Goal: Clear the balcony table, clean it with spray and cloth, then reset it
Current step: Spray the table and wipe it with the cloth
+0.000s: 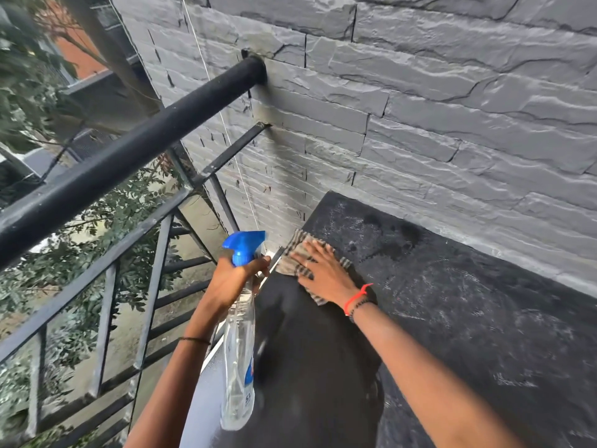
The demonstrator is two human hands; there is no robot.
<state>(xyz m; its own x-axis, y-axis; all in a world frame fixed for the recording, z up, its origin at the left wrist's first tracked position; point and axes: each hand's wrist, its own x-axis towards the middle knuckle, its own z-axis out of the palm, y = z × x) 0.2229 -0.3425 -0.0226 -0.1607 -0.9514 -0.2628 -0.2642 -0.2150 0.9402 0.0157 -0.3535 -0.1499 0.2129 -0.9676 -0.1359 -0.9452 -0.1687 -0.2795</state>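
The dark balcony table runs along the grey stone wall, with wet patches near its far corner and a darker wiped band down its left side. My right hand lies flat with straight fingers on a checked brown cloth at the table's far left edge. My left hand grips the neck of a clear spray bottle with a blue trigger head, held just left of the table edge, bottle hanging down.
A black metal railing with a thick top bar runs along the left, close to the table edge, fixed into the grey stone wall. Trees and buildings lie beyond and below it.
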